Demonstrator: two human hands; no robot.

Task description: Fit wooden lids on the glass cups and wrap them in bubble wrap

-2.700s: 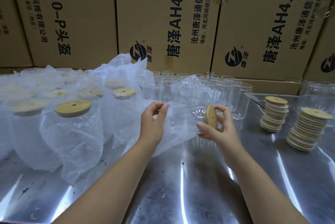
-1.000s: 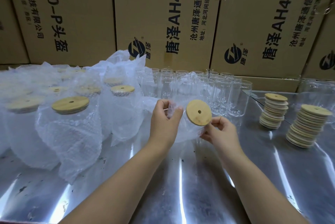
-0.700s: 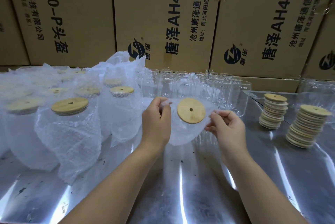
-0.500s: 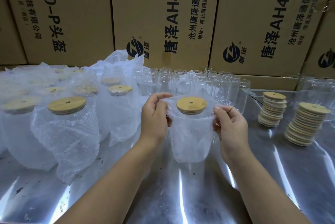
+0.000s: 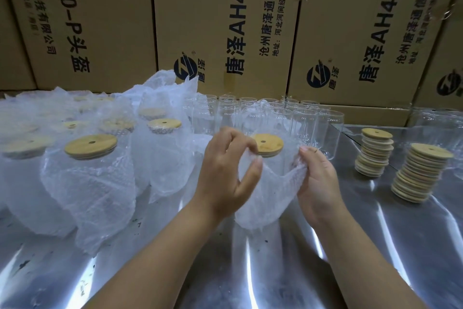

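A glass cup with a round wooden lid (image 5: 268,144) stands upright in the middle of the steel table, inside a sleeve of bubble wrap (image 5: 263,198). My left hand (image 5: 225,171) pinches the wrap's top edge on the cup's left side between thumb and fingers. My right hand (image 5: 317,181) grips the wrap on the right side. The glass itself is mostly hidden by the wrap and my hands. Bare glass cups (image 5: 270,118) stand in rows just behind. Two stacks of wooden lids (image 5: 374,153) (image 5: 421,173) sit at the right.
Several wrapped, lidded cups (image 5: 90,176) crowd the left half of the steel table (image 5: 250,271). Cardboard boxes (image 5: 225,28) form a wall at the back. More bare glasses (image 5: 438,128) stand at the far right edge.
The lidded cup in its wrap turned from lying sideways to upright and came down toward the table. Both hands shifted to the wrap's upper edge on either side.
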